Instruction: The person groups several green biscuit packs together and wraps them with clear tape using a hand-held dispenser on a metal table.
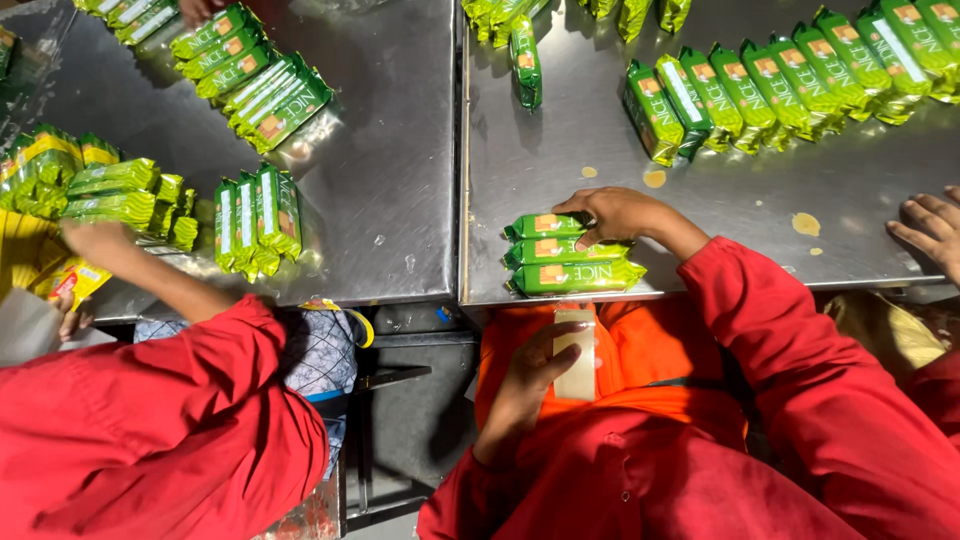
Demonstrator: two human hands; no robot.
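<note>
Right hand [610, 215] lies flat, fingers spread, touching three green packets [570, 255] at frame centre, long axes running left-right on the counter [700, 200]; left hand [540, 375] below pinches a pale card [577, 360].

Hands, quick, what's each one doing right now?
Left hand: closed on a pale flat card.
Right hand: open, fingers resting on the stack of three green biscuit packets.

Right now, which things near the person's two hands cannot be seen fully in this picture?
- Head view: the stack of three green packets is partly covered by the right hand.
- The pale flat piece in the left hand is partly hidden by its fingers; its kind is unclear.
- A co-worker's hand is cut off by the right edge.
- The row of green packets runs out of the top edge.
</note>
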